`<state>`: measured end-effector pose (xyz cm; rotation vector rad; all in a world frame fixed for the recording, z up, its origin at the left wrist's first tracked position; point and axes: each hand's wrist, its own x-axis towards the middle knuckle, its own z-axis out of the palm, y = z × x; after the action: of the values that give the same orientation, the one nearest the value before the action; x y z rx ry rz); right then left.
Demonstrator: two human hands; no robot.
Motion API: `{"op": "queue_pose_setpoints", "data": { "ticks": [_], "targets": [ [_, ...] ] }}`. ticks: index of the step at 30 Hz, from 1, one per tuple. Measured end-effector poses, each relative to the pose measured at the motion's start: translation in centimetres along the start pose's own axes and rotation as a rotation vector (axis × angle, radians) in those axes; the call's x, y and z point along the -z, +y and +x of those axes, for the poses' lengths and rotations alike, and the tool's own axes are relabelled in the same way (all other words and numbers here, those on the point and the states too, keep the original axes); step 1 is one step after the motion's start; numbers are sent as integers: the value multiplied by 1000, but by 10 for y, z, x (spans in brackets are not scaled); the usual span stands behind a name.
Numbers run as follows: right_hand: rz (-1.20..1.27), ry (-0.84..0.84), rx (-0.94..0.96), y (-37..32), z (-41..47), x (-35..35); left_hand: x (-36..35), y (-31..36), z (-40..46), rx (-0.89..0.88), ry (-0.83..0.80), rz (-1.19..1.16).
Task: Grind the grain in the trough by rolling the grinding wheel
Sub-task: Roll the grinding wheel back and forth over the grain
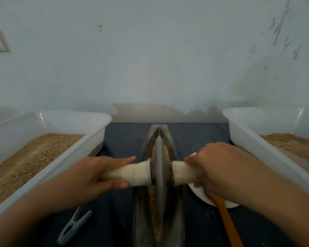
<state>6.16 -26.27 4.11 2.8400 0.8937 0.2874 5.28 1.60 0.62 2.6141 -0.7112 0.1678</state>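
From the head camera I count one trough, a narrow metal boat lying lengthwise on the dark cloth; one grinding wheel stands upright in its groove, with grain lying along the channel on both sides of it. I see two handles, one each side of the wheel; my left hand curls around the left handle, fingers over the top and thumb beneath; my right hand wraps the right handle. Two white tubs hold grain, the left tub and the right tub. One white plate sits under my right wrist; one orange spoon handle rests on it; one grey clothes peg lies on the cloth.
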Motion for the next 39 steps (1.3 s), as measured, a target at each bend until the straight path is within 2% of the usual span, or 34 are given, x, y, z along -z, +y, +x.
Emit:
{"op": "queue_pose_setpoints", "data": {
  "ticks": [3,6,12,14,16,18,23,24,28,30,33,36,39],
  "targets": [
    [87,-136,33,-5,-20,23,15,7,-10,-59,-99,-71],
    [112,-153,17,-3,-23,25,16,11,-10,-78,-66,22],
    [4,86,-181,7,22,-32,-19,4,14,-53,243,355],
    [-15,194,-197,10,27,-42,-26,1,20,-15,279,393],
    [-15,205,-183,11,28,-43,-25,-3,23,-8,261,351],
    [-19,128,-142,9,24,-35,-19,-4,20,3,194,228],
    [7,-237,-3,-6,-3,15,9,5,-5,-22,-73,-17],
    [25,-261,14,-8,-11,24,13,8,-8,-40,-102,-41],
    [51,-259,7,-6,-20,27,14,12,-8,-120,-27,80],
    [-15,-231,-51,-2,-4,7,3,9,0,-117,63,193],
    [35,5,-178,5,16,-23,-17,2,15,-97,202,394],
    [18,189,-139,11,25,-38,-24,-4,22,-4,219,351],
    [-1,110,-74,8,23,-31,-18,-5,19,-8,160,233]
  ]
}}
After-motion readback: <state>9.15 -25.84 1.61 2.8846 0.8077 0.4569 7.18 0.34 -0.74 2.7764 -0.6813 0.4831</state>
